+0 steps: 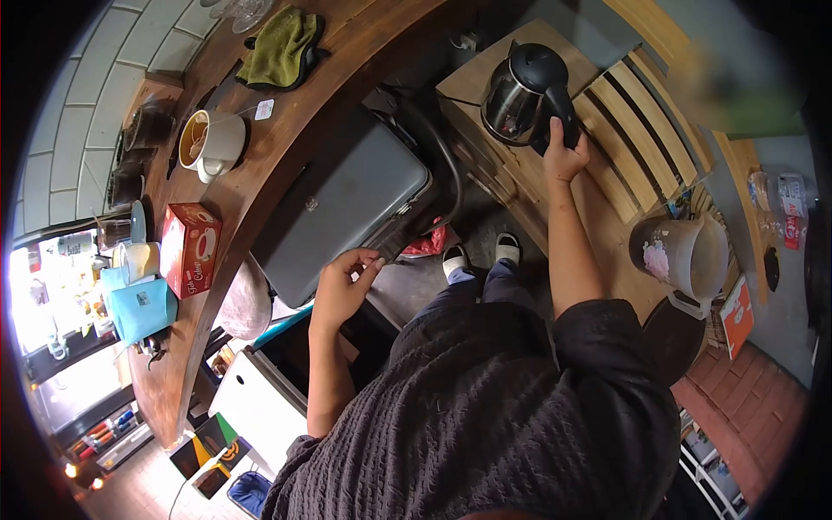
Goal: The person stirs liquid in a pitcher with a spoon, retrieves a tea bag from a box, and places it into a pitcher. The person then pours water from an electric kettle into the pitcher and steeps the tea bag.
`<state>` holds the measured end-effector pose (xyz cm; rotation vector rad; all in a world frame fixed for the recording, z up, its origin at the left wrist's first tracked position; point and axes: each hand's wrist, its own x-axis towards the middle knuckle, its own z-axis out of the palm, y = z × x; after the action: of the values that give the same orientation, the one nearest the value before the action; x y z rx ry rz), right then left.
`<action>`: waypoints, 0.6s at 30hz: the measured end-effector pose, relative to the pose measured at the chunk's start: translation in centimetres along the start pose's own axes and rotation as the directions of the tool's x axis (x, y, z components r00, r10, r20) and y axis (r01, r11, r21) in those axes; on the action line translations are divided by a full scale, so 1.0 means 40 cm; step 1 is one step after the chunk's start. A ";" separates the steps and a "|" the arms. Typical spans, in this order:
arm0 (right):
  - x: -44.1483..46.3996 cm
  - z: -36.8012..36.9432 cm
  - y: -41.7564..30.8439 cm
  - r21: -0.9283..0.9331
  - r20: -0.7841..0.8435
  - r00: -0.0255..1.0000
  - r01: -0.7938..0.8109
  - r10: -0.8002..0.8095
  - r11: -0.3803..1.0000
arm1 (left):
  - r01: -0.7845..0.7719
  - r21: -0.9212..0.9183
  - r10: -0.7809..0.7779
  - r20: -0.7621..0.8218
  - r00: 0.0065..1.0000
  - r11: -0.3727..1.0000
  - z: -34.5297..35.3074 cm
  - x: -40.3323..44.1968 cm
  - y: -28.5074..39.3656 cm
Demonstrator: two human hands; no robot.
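Observation:
My right hand (565, 156) is closed around the black handle of an electric kettle (513, 102) with a dark lid and a see-through body. The kettle is at the wooden surface on the upper right; whether its base touches the wood I cannot tell. My left hand (345, 282) hovers beside a grey bin lid (347, 186), thumb and fingers pinched together. Something small and pale shows at its fingertips, too unclear to name. On the wooden counter, a white mug (227, 143) holds amber liquid, and a tea bag tag (264, 109) lies beside it.
The curved wooden counter (286, 130) carries a red tea box (191, 251), a green cloth (282, 48) and a light-blue pouch (139, 303). A plastic jug (680, 256) stands at right, near a slatted wooden rack (637, 139). A red bag (426, 241) lies on the floor.

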<state>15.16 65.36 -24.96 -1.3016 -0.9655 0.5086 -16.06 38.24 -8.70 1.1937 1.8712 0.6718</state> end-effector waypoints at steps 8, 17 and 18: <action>-0.011 -0.105 -0.107 -0.189 0.199 0.965 -0.132 0.169 0.973 | -0.093 0.006 0.091 0.128 0.988 0.996 0.013 0.056 0.004; -0.101 -0.523 -0.292 -0.408 -0.093 0.986 0.087 -0.137 0.909 | -0.250 0.033 0.216 0.405 0.888 0.968 0.114 0.183 0.125; -0.101 -0.575 -0.300 -0.424 -0.224 0.956 0.078 -0.188 0.903 | -0.265 0.030 0.228 0.422 0.877 0.964 0.128 0.195 0.142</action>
<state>29.57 46.26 -14.18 -1.6178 -0.9612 0.0163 -10.81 47.78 -9.77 1.5178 1.4143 0.4266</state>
